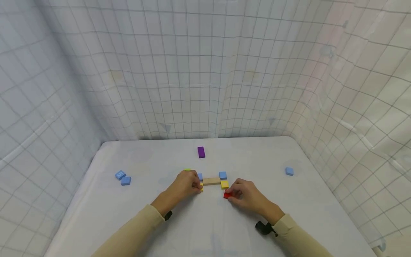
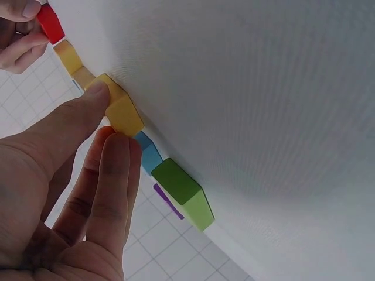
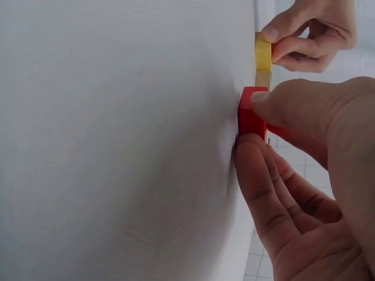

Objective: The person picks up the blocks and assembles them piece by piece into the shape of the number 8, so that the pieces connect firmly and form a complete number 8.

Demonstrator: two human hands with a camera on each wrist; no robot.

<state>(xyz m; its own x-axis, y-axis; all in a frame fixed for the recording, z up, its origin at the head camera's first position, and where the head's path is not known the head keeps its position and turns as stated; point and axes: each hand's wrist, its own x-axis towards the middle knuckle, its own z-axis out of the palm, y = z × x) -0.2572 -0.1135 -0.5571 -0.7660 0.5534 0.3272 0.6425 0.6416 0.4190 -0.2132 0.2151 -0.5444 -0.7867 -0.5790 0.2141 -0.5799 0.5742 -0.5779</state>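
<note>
My left hand [image 1: 187,182] pinches a yellow block [image 2: 122,111] between thumb and fingers, at the left end of a plain wooden strip [image 1: 211,181]. A red block [image 3: 253,114] is held between the thumb and fingers of my right hand [image 1: 245,194], just in front of a second yellow block [image 1: 224,184] at the strip's right end. Behind the yellow blocks sit two blue blocks, one at the right [image 1: 223,175] and one at the left [image 1: 200,176], partly covered by my left hand. A green block [image 2: 184,193] lies beyond the left hand, mostly hidden in the head view.
A purple block [image 1: 201,152] lies farther back on the white table [image 1: 154,153]. Two light blue blocks [image 1: 126,180] sit at the left, one marked with a digit, and another blue block [image 1: 289,171] at the right. Gridded white curtains [image 1: 199,71] enclose the table's back and sides.
</note>
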